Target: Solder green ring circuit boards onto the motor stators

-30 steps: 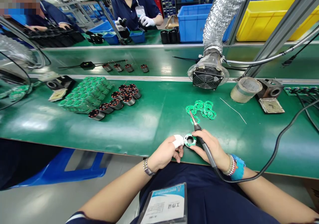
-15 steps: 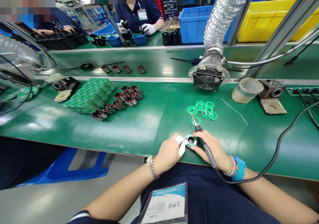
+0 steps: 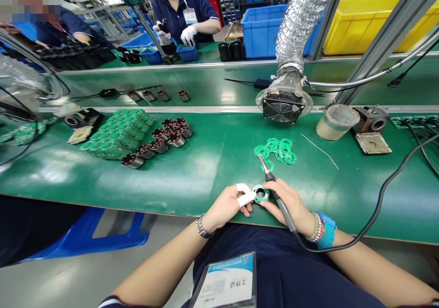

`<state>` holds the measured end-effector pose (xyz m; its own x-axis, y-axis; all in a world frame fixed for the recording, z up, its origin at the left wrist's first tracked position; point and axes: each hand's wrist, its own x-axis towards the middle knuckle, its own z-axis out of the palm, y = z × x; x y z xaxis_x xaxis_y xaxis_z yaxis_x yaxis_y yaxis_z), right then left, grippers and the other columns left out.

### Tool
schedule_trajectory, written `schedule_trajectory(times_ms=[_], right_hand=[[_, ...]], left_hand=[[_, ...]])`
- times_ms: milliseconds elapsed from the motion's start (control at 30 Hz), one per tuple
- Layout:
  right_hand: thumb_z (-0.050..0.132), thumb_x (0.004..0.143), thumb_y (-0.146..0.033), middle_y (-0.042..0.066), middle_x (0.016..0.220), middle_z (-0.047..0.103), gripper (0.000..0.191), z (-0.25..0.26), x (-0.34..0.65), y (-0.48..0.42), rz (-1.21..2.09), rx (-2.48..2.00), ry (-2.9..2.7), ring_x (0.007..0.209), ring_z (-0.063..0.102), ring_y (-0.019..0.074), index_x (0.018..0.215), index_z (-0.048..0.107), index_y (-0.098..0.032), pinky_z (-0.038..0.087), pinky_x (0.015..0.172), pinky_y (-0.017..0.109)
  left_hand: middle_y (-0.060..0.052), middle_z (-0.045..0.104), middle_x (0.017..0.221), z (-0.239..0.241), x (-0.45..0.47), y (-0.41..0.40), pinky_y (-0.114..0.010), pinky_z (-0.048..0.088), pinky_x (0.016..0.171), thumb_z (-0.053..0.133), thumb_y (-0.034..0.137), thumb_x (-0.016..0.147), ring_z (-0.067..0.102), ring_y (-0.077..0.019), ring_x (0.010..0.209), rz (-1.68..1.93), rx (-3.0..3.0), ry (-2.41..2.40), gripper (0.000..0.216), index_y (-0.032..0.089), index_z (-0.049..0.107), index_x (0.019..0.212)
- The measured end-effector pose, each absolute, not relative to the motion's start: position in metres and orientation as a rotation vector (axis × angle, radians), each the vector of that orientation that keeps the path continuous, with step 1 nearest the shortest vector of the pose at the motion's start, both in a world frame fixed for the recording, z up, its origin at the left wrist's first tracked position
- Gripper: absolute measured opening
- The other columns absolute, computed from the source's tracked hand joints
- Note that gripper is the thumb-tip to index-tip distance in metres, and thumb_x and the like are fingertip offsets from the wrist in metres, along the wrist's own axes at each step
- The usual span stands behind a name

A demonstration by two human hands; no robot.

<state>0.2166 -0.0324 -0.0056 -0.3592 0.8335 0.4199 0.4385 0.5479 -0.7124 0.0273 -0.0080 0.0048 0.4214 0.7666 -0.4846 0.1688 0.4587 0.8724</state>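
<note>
My right hand [image 3: 291, 204] has a soldering iron [image 3: 281, 206] lying in its grip, the metal tip pointing away over the loose ring boards. The thumb and fingertips of that hand also steady a small round part [image 3: 262, 193] with a green ring circuit board on top, near the table's front edge. White finger covers sit on the thumb and forefinger of my left hand [image 3: 229, 203]. Those two fingertips pinch together at the part's left rim; anything tiny between them is hidden. Just beyond lie several loose green ring boards [image 3: 283, 150].
Copper-wound motor stators [image 3: 159, 145] stand left of centre beside stacked green boards [image 3: 118, 132]. A fan duct [image 3: 281, 109] hangs over the back. To the right are solder wire [image 3: 320, 151], a round tub [image 3: 336, 124] and an iron stand [image 3: 373, 141]. A co-worker's gloved hands [image 3: 188, 34] are across the bench.
My left hand has shifted slightly left and turned, its covered fingers now straighter against the part's rim. My right hand keeps its hold. Across the bench, the co-worker's hand has moved to a blue bin.
</note>
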Motion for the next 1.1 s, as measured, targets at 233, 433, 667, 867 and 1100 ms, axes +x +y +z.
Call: schedule_trajectory(times_ms=[233, 433, 667, 867, 1100], right_hand=[[0.061, 0.081, -0.024, 0.006, 0.093, 0.056, 0.035, -0.004, 0.221, -0.031, 0.634, -1.055, -1.975, 0.080, 0.057, 0.0164, 0.112, 0.047, -0.020, 0.051, 0.072, 0.030], [0.058, 0.081, -0.018, 0.007, 0.099, 0.063, 0.037, -0.005, 0.234, -0.036, 0.659, -1.150, -1.789, 0.089, 0.063, 0.0174, 0.116, 0.046, -0.021, 0.052, 0.083, 0.034], [0.057, 0.080, -0.012, 0.006, 0.097, 0.064, 0.044, -0.007, 0.229, -0.036, 0.800, -1.088, -1.785, 0.088, 0.064, 0.0164, 0.121, 0.042, -0.020, 0.053, 0.082, 0.033], [0.056, 0.081, -0.012, 0.005, 0.095, 0.064, 0.042, -0.011, 0.229, -0.028, 0.799, -1.087, -1.804, 0.087, 0.064, 0.0158, 0.120, 0.043, -0.021, 0.053, 0.080, 0.032], [0.054, 0.083, -0.014, 0.009, 0.110, 0.061, 0.035, -0.005, 0.227, -0.031, 0.662, -1.087, -1.838, 0.099, 0.061, 0.0179, 0.116, 0.044, -0.021, 0.051, 0.087, 0.034]], left_hand=[[0.002, 0.056, 0.066, 0.009, 0.026, -0.015, -0.020, 0.046, 0.045, 0.058, 0.041, 0.077, 0.054, -0.0087, 0.050, 0.506, 1.334, 1.233, 0.032, 0.016, 0.046, 0.091], [-0.006, 0.059, 0.093, 0.013, 0.017, -0.006, -0.024, 0.049, 0.049, 0.072, 0.035, 0.066, 0.050, -0.0068, 0.048, 0.457, 1.857, 1.103, 0.083, 0.021, 0.028, 0.135], [-0.009, 0.061, 0.111, 0.011, 0.028, 0.005, -0.026, 0.050, 0.059, 0.067, 0.033, 0.071, 0.058, -0.0124, 0.065, 0.383, 1.837, 0.978, 0.073, 0.022, 0.032, 0.134], [-0.003, 0.064, 0.088, 0.009, 0.027, 0.005, -0.024, 0.046, 0.056, 0.069, 0.037, 0.069, 0.052, -0.0111, 0.060, 0.379, 1.827, 1.047, 0.067, 0.020, 0.043, 0.127], [-0.004, 0.061, 0.081, -0.003, 0.039, -0.016, -0.029, 0.048, 0.056, 0.071, 0.039, 0.067, 0.052, -0.0127, 0.055, 0.574, 1.845, 1.325, 0.068, 0.015, 0.041, 0.123]])
